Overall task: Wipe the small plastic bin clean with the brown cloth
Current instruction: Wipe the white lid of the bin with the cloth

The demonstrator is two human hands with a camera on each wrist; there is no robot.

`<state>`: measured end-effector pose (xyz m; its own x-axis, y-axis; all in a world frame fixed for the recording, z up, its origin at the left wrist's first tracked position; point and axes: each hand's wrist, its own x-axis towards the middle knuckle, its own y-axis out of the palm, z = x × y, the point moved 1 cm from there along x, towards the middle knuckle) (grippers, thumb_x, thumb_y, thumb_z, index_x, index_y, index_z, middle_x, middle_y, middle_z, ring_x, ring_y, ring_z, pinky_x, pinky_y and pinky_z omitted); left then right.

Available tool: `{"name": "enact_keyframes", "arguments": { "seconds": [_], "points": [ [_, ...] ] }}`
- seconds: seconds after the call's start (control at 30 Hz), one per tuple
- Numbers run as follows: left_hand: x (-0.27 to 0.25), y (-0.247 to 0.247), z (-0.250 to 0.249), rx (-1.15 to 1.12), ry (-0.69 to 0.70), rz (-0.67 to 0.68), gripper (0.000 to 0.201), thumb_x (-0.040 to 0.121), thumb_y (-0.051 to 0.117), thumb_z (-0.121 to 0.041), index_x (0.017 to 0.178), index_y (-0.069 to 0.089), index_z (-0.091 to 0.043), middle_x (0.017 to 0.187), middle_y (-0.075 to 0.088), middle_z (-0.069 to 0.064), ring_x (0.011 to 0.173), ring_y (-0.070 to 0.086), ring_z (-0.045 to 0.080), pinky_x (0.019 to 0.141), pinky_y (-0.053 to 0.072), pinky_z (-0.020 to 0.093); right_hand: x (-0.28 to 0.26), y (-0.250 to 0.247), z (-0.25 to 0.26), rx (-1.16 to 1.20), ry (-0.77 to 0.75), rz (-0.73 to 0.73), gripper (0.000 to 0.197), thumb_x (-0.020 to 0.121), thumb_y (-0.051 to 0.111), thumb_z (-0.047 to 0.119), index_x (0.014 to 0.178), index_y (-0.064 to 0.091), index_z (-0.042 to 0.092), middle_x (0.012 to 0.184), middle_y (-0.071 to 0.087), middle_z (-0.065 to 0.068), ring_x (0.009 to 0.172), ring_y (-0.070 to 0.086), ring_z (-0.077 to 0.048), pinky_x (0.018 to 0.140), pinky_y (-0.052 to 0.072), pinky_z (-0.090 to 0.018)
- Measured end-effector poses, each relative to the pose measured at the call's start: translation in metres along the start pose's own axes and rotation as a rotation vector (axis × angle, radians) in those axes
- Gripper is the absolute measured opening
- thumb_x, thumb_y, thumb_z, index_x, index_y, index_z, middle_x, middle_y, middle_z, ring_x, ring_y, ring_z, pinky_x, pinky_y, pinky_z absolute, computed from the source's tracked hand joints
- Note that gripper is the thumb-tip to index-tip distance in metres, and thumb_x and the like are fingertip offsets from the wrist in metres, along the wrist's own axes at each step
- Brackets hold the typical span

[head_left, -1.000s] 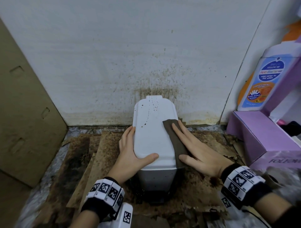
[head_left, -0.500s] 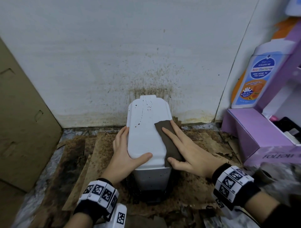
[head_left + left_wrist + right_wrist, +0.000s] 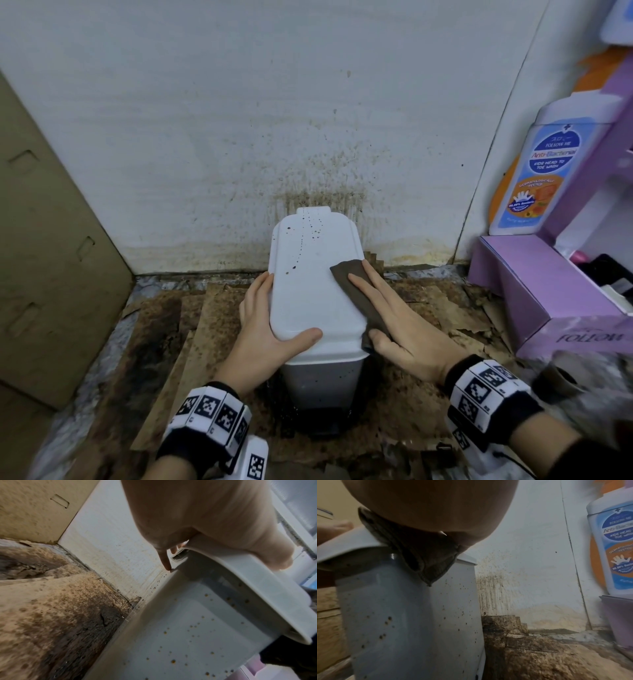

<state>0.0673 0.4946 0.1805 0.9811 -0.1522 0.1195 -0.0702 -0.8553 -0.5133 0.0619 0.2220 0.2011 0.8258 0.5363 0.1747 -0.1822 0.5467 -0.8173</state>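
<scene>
A small white plastic bin (image 3: 308, 294) with a closed lid stands against the wall, dark spots on the lid's far half and on its sides (image 3: 402, 615). My left hand (image 3: 260, 325) grips the lid's left edge, thumb on top and fingers down the side (image 3: 205, 513). The brown cloth (image 3: 344, 274) lies along the lid's right side, one corner hanging over the edge (image 3: 426, 566). My right hand (image 3: 380, 315) presses it down with straight fingers, thumb at the lid's near right corner.
Stained, soggy cardboard (image 3: 171, 325) covers the floor around the bin. A splattered white wall (image 3: 239, 120) stands right behind it. A brown cardboard panel (image 3: 44, 257) leans at left. A purple box (image 3: 534, 284) and a bottle-shaped display (image 3: 537, 171) stand at right.
The right hand and cloth have stayed almost in place on the lid's right side. The left hand keeps the same hold. The head view has shifted slightly.
</scene>
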Motion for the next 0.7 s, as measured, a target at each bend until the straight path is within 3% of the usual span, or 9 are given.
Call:
{"name": "enact_keyframes", "arguments": {
  "seconds": [0.17, 0.27, 0.37, 0.47, 0.57, 0.7],
  "points": [
    [-0.001, 0.002, -0.001, 0.014, 0.012, -0.017, 0.123, 0.058, 0.070, -0.084, 0.158, 0.016, -0.036, 0.156, 0.008, -0.031, 0.149, 0.006, 0.000, 0.116, 0.018, 0.030, 0.007, 0.006, 0.004, 0.078, 0.088, -0.041, 0.072, 0.103, 0.034, 0.061, 0.162, -0.003, 0.044, 0.168, -0.022, 0.023, 0.156, -0.010, 0.000, 0.129, 0.013, -0.043],
    [-0.001, 0.002, -0.001, 0.006, 0.008, -0.027, 0.127, 0.056, 0.069, -0.089, 0.158, 0.016, -0.037, 0.156, 0.008, -0.032, 0.148, 0.005, -0.004, 0.115, 0.017, 0.028, 0.020, 0.006, 0.010, 0.122, 0.211, -0.008, 0.078, 0.101, 0.039, 0.064, 0.159, -0.012, 0.050, 0.165, -0.026, 0.025, 0.153, -0.019, 0.003, 0.129, 0.004, -0.039],
    [-0.001, 0.002, 0.000, 0.000, 0.010, -0.027, 0.125, 0.057, 0.071, -0.085, 0.159, 0.015, -0.038, 0.156, 0.009, -0.032, 0.144, 0.003, -0.014, 0.115, 0.017, 0.027, 0.031, 0.005, 0.014, 0.097, 0.276, 0.018, 0.083, 0.104, 0.038, 0.060, 0.159, -0.020, 0.039, 0.166, -0.028, 0.018, 0.152, -0.027, 0.001, 0.128, -0.010, -0.041],
    [-0.002, 0.002, 0.000, 0.005, 0.015, -0.026, 0.122, 0.059, 0.073, -0.079, 0.159, 0.015, -0.038, 0.154, 0.010, -0.032, 0.138, 0.000, -0.023, 0.114, 0.017, 0.026, 0.034, 0.007, 0.018, 0.083, 0.294, -0.002, 0.090, 0.100, 0.033, 0.068, 0.159, -0.023, 0.031, 0.165, -0.029, 0.016, 0.151, -0.029, 0.001, 0.127, -0.016, -0.042],
    [-0.002, 0.003, -0.001, 0.016, 0.012, -0.039, 0.124, 0.058, 0.071, -0.083, 0.159, 0.016, -0.037, 0.153, 0.011, -0.033, 0.139, 0.002, -0.020, 0.114, 0.017, 0.027, 0.022, 0.011, 0.031, 0.066, 0.323, -0.020, 0.100, 0.086, 0.023, 0.079, 0.159, -0.025, 0.029, 0.166, -0.029, 0.015, 0.149, -0.030, 0.004, 0.125, -0.019, -0.040],
    [-0.002, 0.003, -0.001, 0.007, 0.010, -0.044, 0.126, 0.056, 0.070, -0.086, 0.159, 0.016, -0.035, 0.153, 0.013, -0.032, 0.145, 0.008, -0.010, 0.115, 0.018, 0.026, -0.001, 0.024, 0.051, 0.016, 0.310, -0.090, 0.107, 0.082, 0.019, 0.089, 0.160, -0.023, 0.028, 0.167, -0.026, 0.016, 0.149, -0.028, 0.006, 0.126, -0.018, -0.038]
  ]
}}
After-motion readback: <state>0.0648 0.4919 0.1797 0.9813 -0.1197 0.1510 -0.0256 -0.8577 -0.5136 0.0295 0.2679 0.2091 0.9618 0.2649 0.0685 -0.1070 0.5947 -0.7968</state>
